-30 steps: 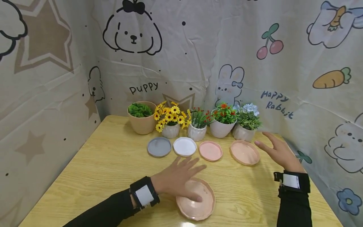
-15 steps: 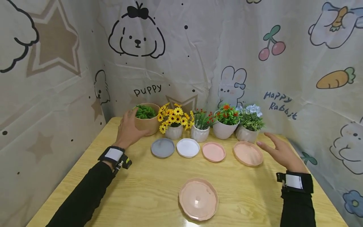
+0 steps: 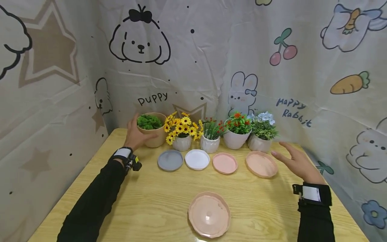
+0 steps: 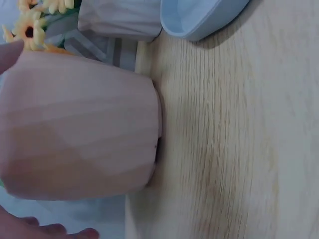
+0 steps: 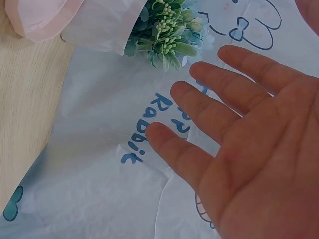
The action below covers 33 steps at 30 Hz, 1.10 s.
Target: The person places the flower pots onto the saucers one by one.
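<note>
The left hand (image 3: 136, 134) has just gone from over the big shiny peach dish (image 3: 209, 215) to the tan pot (image 4: 79, 129) with the curly green plant (image 3: 149, 121). So the work, as I see it, is at that pot now and not at the dish. The pot stands upright on the table (image 3: 145, 208), at the left end of the back row, next to the yellow flowers (image 3: 182, 127). The left fingers are wide, with the thumb in front and the rest round the far side. That hand is cut off up close, so I can't really tell how much of it touches the pot. The right hand (image 3: 297, 163) hasn't gone anywhere: its fingers are spread and hold nothing, near the other peach dish (image 3: 261, 164) and the blue flowers (image 3: 265, 118). The big dish sits at the front (a little light shines in it).
</note>
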Motion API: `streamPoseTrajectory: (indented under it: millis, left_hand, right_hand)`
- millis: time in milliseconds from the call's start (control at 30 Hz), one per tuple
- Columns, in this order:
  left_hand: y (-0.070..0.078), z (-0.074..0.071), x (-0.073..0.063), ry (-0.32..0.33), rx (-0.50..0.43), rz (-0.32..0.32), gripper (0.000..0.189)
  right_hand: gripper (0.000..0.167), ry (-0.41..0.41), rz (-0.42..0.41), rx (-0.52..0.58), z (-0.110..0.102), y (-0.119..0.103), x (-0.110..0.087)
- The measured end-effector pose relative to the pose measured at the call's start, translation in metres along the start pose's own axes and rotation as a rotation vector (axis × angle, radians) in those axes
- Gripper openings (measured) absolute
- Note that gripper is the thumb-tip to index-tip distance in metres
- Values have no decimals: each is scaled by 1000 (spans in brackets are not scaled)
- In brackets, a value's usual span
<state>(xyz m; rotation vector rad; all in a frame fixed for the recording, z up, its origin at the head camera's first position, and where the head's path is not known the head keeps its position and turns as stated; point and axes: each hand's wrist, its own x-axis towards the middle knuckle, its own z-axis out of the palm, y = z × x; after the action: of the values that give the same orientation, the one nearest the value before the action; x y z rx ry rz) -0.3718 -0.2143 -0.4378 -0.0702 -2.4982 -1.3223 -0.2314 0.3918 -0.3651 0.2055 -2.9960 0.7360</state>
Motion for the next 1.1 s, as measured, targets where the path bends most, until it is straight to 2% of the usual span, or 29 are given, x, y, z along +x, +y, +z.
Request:
streamPoseTrajectory:
  millis: [200,433,767,933,1100]
  left_hand:
    - [-6,8,12,60,-66,40,138]
    - [-9,17,20,61,-123,59,141]
    - [-10,18,18,71,-117,7,137]
    - [-11,19,15,131,-138,11,133]
    - [-9,10,10,169,-142,18,130]
  right_hand:
    - [87,0,16,-19,-2,0,1]
    - [85,17,3,-27,-4,2,-1]
    - [84,5,15,-13,2,-1,-3]
    - [84,-3,8,-24,2,1,-2]
    - [84,-9,19,-41,0,2,0]
